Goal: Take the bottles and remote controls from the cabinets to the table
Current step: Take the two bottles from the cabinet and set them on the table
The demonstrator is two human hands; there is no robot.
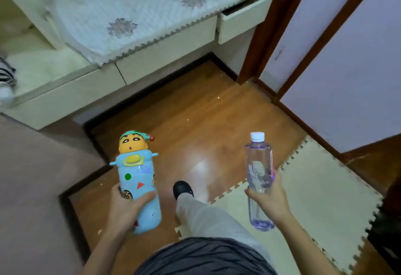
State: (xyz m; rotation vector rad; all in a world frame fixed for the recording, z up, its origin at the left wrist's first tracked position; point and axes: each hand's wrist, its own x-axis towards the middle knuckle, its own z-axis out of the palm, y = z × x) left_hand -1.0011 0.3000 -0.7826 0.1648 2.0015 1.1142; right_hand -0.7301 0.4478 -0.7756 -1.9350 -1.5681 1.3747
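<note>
While each hand grips a bottle, left hand [124, 206] blue cartoon bottle [138, 179], right hand [268, 198] clear bottle [259, 170], wooden floor [195, 122] meets foam mat [314, 188].

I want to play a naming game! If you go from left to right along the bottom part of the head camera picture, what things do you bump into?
Left hand → cartoon bottle → black shoe → clear bottle → right hand → foam mat.
</note>
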